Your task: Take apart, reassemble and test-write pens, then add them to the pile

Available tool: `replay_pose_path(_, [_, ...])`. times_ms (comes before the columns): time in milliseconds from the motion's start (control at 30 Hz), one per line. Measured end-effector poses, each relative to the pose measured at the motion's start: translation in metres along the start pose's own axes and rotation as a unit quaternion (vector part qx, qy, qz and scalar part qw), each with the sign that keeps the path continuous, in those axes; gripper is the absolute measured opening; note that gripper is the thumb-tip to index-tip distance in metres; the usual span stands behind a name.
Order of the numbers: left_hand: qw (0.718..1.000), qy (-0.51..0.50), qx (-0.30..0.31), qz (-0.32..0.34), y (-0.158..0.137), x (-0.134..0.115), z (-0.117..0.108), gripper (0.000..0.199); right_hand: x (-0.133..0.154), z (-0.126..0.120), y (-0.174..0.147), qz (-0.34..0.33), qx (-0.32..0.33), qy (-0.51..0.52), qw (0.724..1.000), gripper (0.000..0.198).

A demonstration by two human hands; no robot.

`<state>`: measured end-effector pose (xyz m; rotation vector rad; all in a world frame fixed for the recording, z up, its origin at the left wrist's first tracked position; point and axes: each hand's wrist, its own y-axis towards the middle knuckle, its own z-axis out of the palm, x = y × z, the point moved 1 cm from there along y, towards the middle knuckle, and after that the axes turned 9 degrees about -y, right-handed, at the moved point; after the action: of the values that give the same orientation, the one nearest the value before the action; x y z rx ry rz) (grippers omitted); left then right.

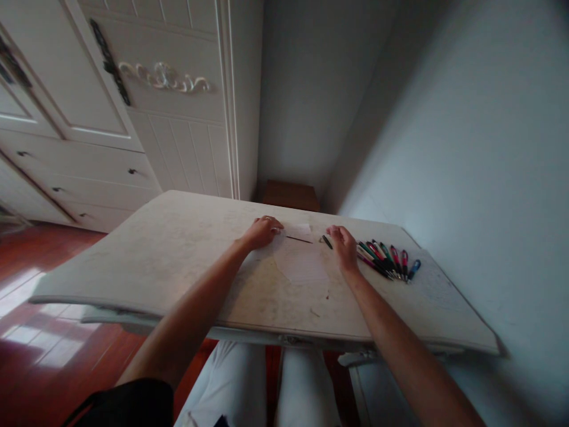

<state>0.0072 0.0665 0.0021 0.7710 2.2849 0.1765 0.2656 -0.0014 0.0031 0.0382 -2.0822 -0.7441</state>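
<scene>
My left hand (263, 233) rests on the table at the left edge of a paper sheet, its fingers curled together. Something small and pale shows at its fingertips, too blurred to name. Between my hands a thin dark stick, like a pen refill (299, 239), lies across the white paper (306, 264). My right hand (343, 244) is closed just right of the paper, thumb and fingers pinched; what they hold, if anything, I cannot make out. A short dark pen part (328, 242) is beside its fingers. Several colourful pens (386, 259) lie fanned out to the right of that hand.
The pale table (169, 249) has a worn, stained top. White cabinets (186, 142) stand behind and to the left, and a wall (480, 166) runs along the right. A brown box-like piece (291, 196) sits beyond the far edge. Small scraps (315, 313) lie near the front.
</scene>
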Motion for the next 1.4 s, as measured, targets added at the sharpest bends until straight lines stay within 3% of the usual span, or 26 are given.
replay_pose_path(133, [1.000,0.009,-0.003,0.017,0.001,0.001,-0.001,0.029,0.003,0.003,-0.001,-0.001,0.009,0.044,0.999,0.042])
replay_pose_path(433, [1.000,-0.010,-0.023,0.016,0.003,0.001,-0.002,0.024,0.004,-0.004,0.002,0.010,-0.044,0.019,0.999,0.045])
replay_pose_path(967, [0.997,-0.024,-0.067,0.016,0.000,-0.011,-0.004,0.048,0.001,-0.007,0.005,-0.018,-0.057,-0.028,0.998,0.044])
replay_pose_path(1400, [0.999,-0.010,-0.003,0.032,-0.003,-0.019,-0.002,0.023,0.003,-0.007,0.003,-0.023,-0.040,-0.049,0.998,0.039])
